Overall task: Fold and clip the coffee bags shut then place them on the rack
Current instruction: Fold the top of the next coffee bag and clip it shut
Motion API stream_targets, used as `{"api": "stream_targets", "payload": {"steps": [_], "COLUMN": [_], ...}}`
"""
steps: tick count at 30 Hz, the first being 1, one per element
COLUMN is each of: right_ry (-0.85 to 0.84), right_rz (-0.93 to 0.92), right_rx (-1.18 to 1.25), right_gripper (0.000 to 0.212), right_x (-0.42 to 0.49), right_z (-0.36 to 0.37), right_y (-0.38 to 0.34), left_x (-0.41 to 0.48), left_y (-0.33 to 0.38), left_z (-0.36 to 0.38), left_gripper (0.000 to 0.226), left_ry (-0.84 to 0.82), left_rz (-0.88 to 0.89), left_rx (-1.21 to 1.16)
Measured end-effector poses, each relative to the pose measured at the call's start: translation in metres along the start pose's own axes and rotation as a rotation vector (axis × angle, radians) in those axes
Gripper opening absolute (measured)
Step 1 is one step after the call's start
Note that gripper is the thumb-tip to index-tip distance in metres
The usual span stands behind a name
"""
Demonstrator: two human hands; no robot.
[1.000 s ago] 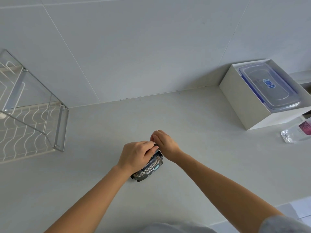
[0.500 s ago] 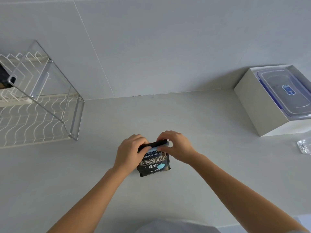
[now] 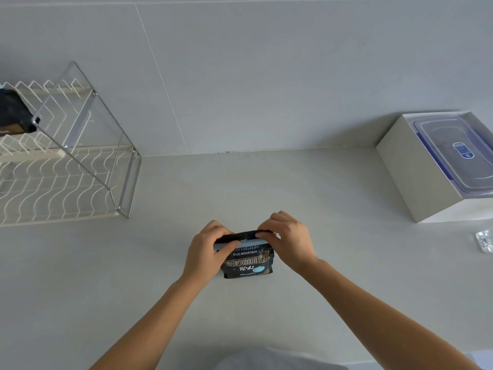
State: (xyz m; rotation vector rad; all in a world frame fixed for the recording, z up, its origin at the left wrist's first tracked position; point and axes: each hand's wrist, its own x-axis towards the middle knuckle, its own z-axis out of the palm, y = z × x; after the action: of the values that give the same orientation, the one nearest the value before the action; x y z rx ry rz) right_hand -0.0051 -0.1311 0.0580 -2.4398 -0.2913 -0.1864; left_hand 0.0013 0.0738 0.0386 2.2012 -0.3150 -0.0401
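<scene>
A black coffee bag (image 3: 248, 263) with light lettering stands upright on the grey counter, near its front middle. My left hand (image 3: 206, 252) grips its upper left edge, and my right hand (image 3: 289, 240) pinches the folded top at the right. A dark clip (image 3: 244, 234) runs along the top fold between my hands. The white wire rack (image 3: 66, 180) stands at the far left, with another dark bag (image 3: 13, 113) on its upper tier, cut off by the frame edge.
A white box (image 3: 418, 172) holding a clear lidded container (image 3: 458, 153) sits at the right against the wall. A small clear plastic item (image 3: 485, 240) lies at the right edge. The tiled wall rises behind the counter (image 3: 266, 182).
The bag has been stood up from lying tilted, and both hands now hold its top with the clip along the fold. The view has shifted left, showing more of the rack.
</scene>
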Motion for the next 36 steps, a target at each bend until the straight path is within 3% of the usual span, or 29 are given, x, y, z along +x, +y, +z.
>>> {"api": "stream_targets", "payload": {"steps": [5, 8, 10, 16, 24, 27, 31, 34, 36], "right_ry": [-0.127, -0.339, -0.407, -0.34, -0.269, -0.255, -0.226, -0.162, -0.169], "right_rz": [0.076, 0.06, 0.018, -0.027, -0.06, 0.028, 0.172, 0.331, 0.445], "right_rx": [0.054, 0.061, 0.0, -0.001, -0.059, 0.027, 0.254, 0.455, 0.479], "right_gripper": [0.006, 0.03, 0.034, 0.02, 0.019, 0.024, 0.056, 0.078, 0.075], "right_x": [0.008, 0.013, 0.013, 0.006, 0.011, 0.015, 0.01, -0.001, -0.011], "right_z": [-0.005, -0.007, -0.002, 0.005, 0.009, 0.01, 0.014, 0.016, 0.019], "right_y": [0.0, -0.005, -0.009, -0.007, -0.003, 0.0, 0.009, 0.021, 0.029], "left_x": [-0.002, -0.003, -0.002, 0.001, 0.003, 0.002, -0.006, -0.013, -0.017], "left_y": [0.001, 0.004, 0.003, 0.008, 0.009, 0.007, -0.007, -0.016, -0.018], "left_z": [0.0, 0.002, 0.002, 0.0, 0.003, 0.005, 0.008, 0.009, 0.012], "left_gripper": [0.011, 0.021, 0.025, 0.016, 0.016, 0.028, 0.063, 0.048, 0.035], "left_ry": [-0.019, -0.101, -0.137, -0.054, 0.031, 0.072, 0.068, -0.015, -0.034], "left_rz": [-0.027, -0.073, -0.119, 0.003, 0.11, 0.003, -0.29, -0.519, -0.556], "left_rx": [-0.04, -0.088, -0.098, 0.049, 0.179, 0.108, -0.003, -0.249, -0.368]}}
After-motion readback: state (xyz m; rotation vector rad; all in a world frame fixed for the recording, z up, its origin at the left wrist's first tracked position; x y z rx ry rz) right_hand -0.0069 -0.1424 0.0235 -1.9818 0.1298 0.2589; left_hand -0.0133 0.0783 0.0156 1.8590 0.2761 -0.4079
